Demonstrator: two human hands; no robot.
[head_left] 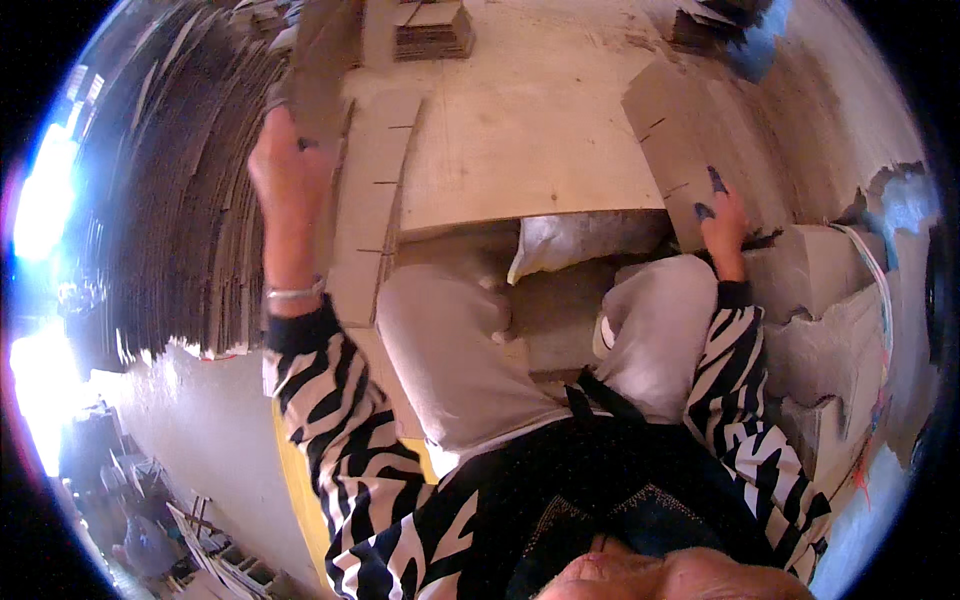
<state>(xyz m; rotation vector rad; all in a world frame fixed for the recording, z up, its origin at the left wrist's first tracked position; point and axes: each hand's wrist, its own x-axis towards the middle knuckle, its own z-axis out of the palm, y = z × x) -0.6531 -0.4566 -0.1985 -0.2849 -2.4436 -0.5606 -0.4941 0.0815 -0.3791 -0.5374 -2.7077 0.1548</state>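
Note:
My left hand [285,165] is raised at the upper left and grips the edge of a flat brown cardboard sheet [325,55] that stands up beside a tall stack of cardboard [190,200]. My right hand [722,220], with blue-painted nails, rests on the lower edge of another slotted cardboard sheet [680,130] lying on the right of a pale wooden board [530,140]. A long slotted cardboard sheet [375,210] lies between the two hands, reaching down beside my left knee. My sleeves are black-and-white striped; my knees in light trousers fill the middle.
Small piles of cardboard pieces [432,30] sit at the far edge of the board. A white sack [570,240] lies under the board's near edge. Rough grey blocks [830,330] and a peeling wall stand at the right. A yellow seat edge [300,490] shows below.

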